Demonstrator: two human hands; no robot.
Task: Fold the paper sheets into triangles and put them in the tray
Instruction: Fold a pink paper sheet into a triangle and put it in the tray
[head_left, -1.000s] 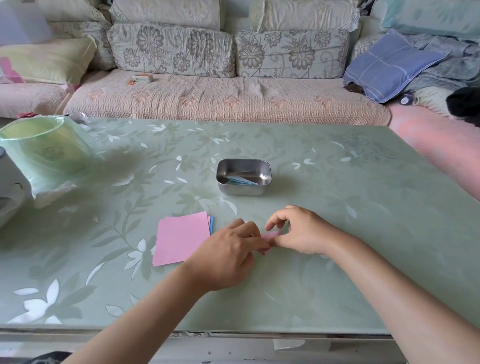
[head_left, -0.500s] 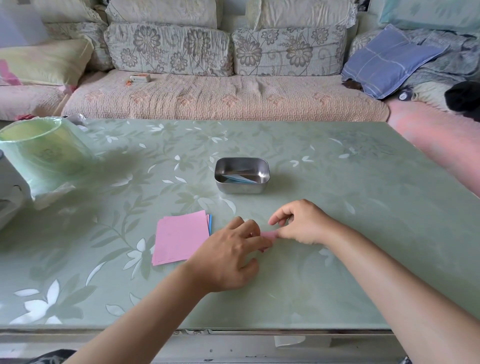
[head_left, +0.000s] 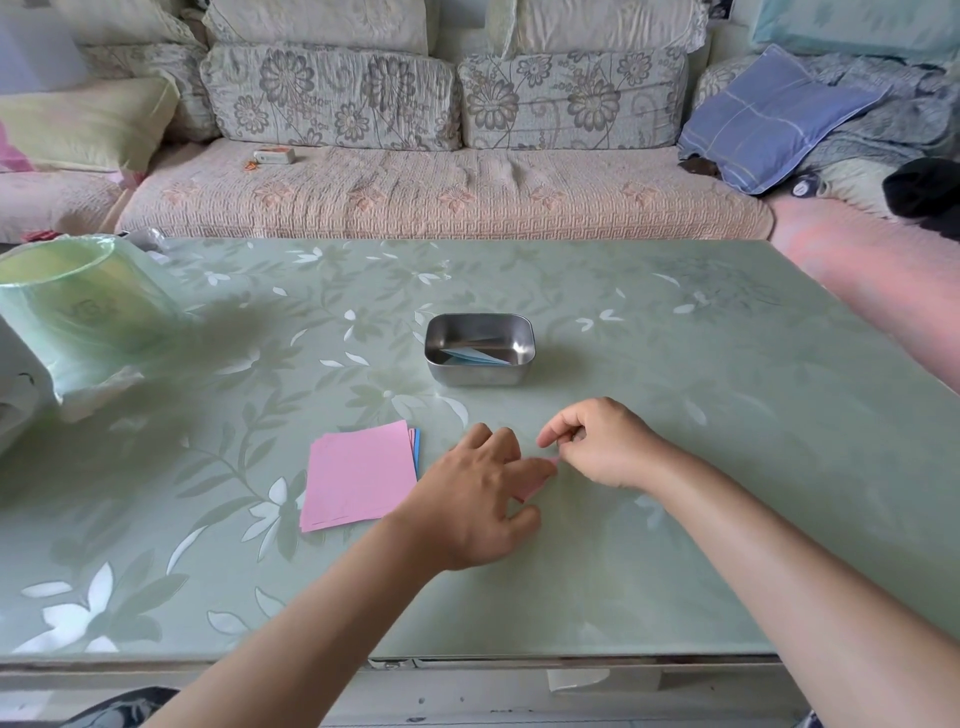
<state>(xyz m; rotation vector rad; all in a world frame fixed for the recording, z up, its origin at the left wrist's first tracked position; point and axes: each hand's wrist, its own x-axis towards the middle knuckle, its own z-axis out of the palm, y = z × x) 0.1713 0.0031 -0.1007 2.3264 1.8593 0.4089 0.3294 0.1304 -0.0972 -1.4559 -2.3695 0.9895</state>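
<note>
From the head view, the pink sheet (head_left: 531, 486) being folded lies on the bench (head_left: 675, 545) between the two hands, mostly hidden, with only a small wedge and a tip showing. The left hand (head_left: 467, 499) lies over it with fingers fairly straight and spread, pressing it flat. The right hand (head_left: 597, 447) has its fingers curled and appears to pinch the sheet's near tip between thumb and forefinger. The step looks like closing or sharpening a fold. To do it well, the left fingers should pin the paper so it cannot slide on the smooth bench, while the right hand lines the edges up exactly before any crease is pressed, then runs along the fold from one end to the other. The unfolded stack (head_left: 358, 478), pink on top with blue edges peeking out, lies just left of the left hand. The metal tray (head_left: 478, 375) stands beyond the hands, well apart, with a blue folded piece (head_left: 475, 356) inside.
</note>
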